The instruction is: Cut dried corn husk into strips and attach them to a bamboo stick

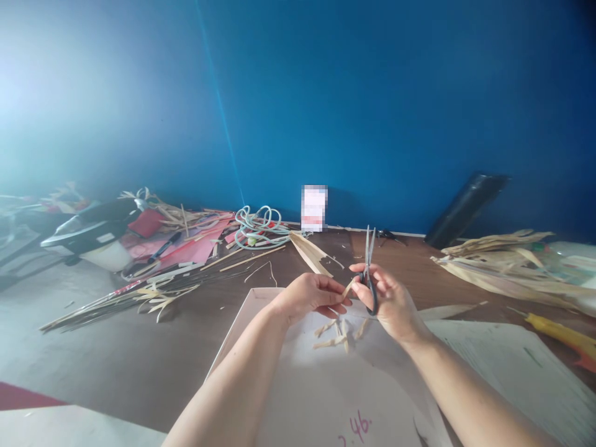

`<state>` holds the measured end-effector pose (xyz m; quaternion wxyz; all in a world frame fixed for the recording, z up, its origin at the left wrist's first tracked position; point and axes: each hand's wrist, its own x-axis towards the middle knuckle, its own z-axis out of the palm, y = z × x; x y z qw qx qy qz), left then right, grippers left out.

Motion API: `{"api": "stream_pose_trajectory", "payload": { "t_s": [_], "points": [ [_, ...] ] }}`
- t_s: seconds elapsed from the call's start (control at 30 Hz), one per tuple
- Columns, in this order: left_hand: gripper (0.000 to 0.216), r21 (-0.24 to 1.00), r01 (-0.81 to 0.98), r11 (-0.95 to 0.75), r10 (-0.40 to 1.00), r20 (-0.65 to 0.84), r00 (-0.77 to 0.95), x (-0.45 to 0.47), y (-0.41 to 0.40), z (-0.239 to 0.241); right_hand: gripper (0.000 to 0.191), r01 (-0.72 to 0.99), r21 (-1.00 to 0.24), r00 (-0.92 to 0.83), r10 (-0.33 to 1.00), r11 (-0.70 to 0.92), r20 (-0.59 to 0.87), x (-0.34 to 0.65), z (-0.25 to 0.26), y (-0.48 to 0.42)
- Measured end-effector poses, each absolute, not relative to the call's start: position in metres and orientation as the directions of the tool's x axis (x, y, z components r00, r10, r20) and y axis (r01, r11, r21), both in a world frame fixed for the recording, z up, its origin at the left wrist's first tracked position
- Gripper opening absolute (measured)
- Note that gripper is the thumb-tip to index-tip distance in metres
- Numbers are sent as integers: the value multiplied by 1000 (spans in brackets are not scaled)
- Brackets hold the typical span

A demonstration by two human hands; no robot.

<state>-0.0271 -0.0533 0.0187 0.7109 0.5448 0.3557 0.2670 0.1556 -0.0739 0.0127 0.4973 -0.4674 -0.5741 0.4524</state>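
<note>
Dry, straw-coloured husk is the main material here: a narrow, fibrous strip (347,291) is pinched between thumb and fingers of the left hand (311,298), and short, curled husk pieces (343,338) lie scattered below it on a smooth white tray (302,397). The right hand (393,307) holds scissors (369,257) with slim metal blades and looped black handles, its fingertips meeting the strip's upper end. The tray, straight-sided with a raised rim, stands at the near edge of the brown, wood-grained surface (405,261). Toward the surface's far edge lie a broad, papery husk (310,253) and a loosely coiled pale cord (261,226); a glossy black roll (465,211) leans there against the flat blue wall (298,93). Crinkled husks (503,270) spread near the right edge, and thin, stiff sticks (135,301) lie slantwise on the left.

The strip's long axis slants between the hands, its upper end toward the right. The scissors' blades point away from the person, toward the far edge, their tips slightly parted.

The left fingers cover the strip's lower end, and the right fingers hide part of the handles. The tray's near end is cut off, its purple writing partly with it. Haze blurs the left corner, where the dark, rounded object (93,226) may be a container.
</note>
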Motion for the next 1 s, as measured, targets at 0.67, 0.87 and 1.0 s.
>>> {"api": "stream_pose_trajectory", "payload": {
  "t_s": [0.67, 0.87, 1.0],
  "points": [
    [33, 974, 57, 218, 841, -217, 495, -22, -51, 11, 33, 80, -982, -31, 985, 170, 168, 150, 16, -76],
    [34, 974, 31, 226, 818, -207, 536, -23, -52, 12, 30, 109, -974, -22, 981, 196, 195, 152, 15, -75],
    [41, 958, -38, 283, 782, -207, 588, -24, -55, 17, 31, 185, -961, 30, 977, 204, 213, 154, 16, -74]
  ]
}}
